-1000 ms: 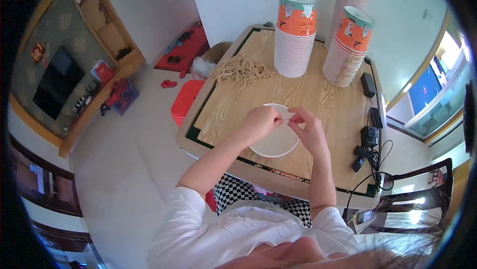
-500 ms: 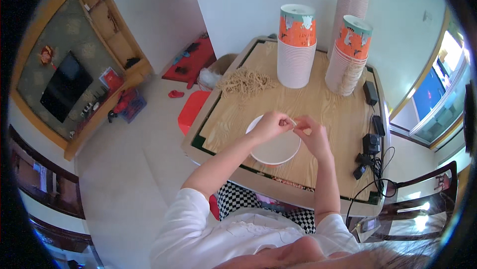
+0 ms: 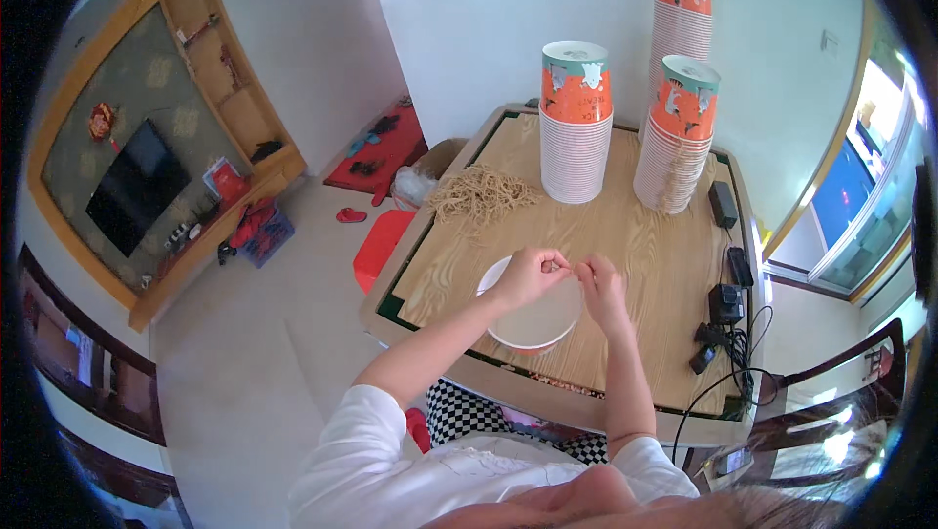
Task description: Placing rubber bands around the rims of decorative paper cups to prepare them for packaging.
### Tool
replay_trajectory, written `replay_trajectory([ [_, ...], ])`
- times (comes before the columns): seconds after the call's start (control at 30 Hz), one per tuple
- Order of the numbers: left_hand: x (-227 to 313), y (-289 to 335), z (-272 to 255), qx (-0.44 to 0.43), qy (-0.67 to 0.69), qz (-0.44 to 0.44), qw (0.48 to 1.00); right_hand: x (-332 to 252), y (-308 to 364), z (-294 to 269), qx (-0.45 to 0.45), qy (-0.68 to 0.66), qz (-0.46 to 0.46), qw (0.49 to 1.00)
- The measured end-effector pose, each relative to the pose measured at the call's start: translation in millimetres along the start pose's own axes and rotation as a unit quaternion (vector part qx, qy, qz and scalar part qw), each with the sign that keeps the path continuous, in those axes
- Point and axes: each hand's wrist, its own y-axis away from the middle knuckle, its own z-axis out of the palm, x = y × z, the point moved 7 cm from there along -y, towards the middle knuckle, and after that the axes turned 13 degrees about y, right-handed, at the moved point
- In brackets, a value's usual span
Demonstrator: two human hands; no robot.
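Note:
Over a round paper tub [image 3: 531, 347] with a white rim, near the front edge of the table, my two hands meet. My left hand [image 3: 529, 277] is closed in a pinch at its fingertips. Close beside it, my right hand [image 3: 603, 291] also pinches with thumb and finger. Whatever lies between the fingertips is too small to make out. Farther left on the table is a loose tangle of tan twine-like strands [image 3: 482, 194]. More tan strands [image 3: 680, 177] hang against the side of the right stack of tubs [image 3: 672, 160].
A second stack of upside-down orange and white tubs [image 3: 575, 150] stands at the back, with a taller stack [image 3: 682, 26] behind. Black adapters and cables [image 3: 725, 304] line the table's right edge. A red stool [image 3: 381, 248] is at the left, a dark chair [image 3: 840, 402] at the right.
The view has tilted up slightly, so the table sits lower in the picture. My fingertips have shifted a little, and the small pale thing between them no longer shows clearly.

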Motion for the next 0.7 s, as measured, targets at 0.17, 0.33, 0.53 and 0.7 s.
replay_trajectory([
  [0.17, -1.0, -2.0, 11.9, -0.013, -0.113, 0.042, 0.993, 21.3, 9.2, 6.0, 0.055, -0.039, 0.065, 0.996],
  [0.33, -13.2, 2.4, 14.7, -0.006, -0.234, 0.019, 0.972, 14.7, 27.1, 23.5, 0.038, -0.144, 0.126, 0.981],
  [0.53, -16.3, 11.0, 13.9, 0.049, -0.300, 0.025, 0.952, 19.0, 44.0, 54.7, 0.028, -0.174, 0.126, 0.976],
  [0.7, -17.4, 19.9, 2.2, 0.081, -0.273, 0.028, 0.958, 19.3, 48.6, 50.4, 0.055, -0.242, 0.182, 0.952],
])
